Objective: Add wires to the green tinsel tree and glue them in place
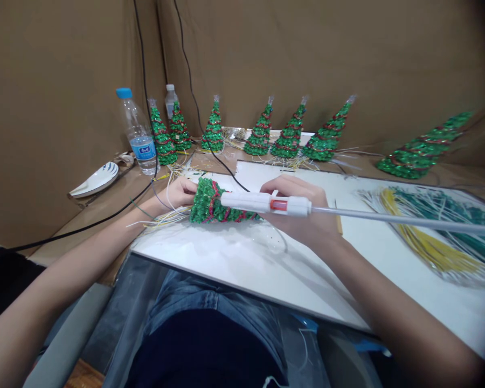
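Observation:
A small green tinsel Christmas tree (204, 202) with red garland lies on its side above the white board (234, 258). My left hand (180, 194) is closed on its base, where several thin white and yellow wires (161, 218) trail out toward my forearm. In my right hand (299, 191) is a white glue gun (246, 202) with an orange-red window. The front end of the gun is at the tree's side; whether it touches cannot be seen. From its back a long translucent glue stick (388, 216) runs to the right. The gun's handle and the tree's tip are hidden by my right hand.
Several finished-looking trees (258, 134) stand along the back, with another leaning tree (420, 151) at right. Bundles of yellow (432, 245) and green wires lie right. A water bottle (143, 148) and white dish (99, 180) stand left. A black cord (105, 218) crosses the left side.

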Available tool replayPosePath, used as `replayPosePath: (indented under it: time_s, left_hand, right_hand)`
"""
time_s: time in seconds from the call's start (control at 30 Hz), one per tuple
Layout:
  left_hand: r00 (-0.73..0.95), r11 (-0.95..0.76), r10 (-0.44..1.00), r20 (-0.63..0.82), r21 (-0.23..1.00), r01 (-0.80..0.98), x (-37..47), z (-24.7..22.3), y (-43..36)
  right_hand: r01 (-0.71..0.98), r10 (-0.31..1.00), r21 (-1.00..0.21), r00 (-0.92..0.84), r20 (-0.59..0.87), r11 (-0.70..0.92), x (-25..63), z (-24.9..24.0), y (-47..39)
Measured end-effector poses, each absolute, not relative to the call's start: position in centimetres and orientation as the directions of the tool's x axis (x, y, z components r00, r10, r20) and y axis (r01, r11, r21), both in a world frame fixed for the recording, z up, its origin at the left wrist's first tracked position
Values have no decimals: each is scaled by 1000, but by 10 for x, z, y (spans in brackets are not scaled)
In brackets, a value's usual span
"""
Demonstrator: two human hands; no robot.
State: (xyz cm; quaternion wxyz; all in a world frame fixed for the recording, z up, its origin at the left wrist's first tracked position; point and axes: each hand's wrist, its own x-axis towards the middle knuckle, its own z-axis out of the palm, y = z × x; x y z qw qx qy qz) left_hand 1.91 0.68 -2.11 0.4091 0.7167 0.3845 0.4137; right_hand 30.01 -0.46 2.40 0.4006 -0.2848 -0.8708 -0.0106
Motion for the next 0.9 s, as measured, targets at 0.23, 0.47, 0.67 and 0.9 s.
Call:
replayPosePath:
  time_s: [0.23, 0.47, 0.67, 0.9]
  left_hand:
    - [354, -378, 891, 285, 897, 230, 19, -21, 7]
    - [372, -401, 877, 303, 890, 220, 19, -21, 9]
    - [399, -421, 862, 312, 880, 220, 19, -16, 6]
    - [411, -429, 858, 309, 870, 244, 23, -6, -1]
  right_hand:
    - [502, 609, -371, -487, 626, 782, 300, 27, -4]
    - [473, 690, -504, -442, 573, 722, 298, 27, -5]
    - [443, 740, -593, -414, 529, 672, 298, 28, -4]
    - [500, 801, -659, -132, 583, 562, 315, 37, 5]
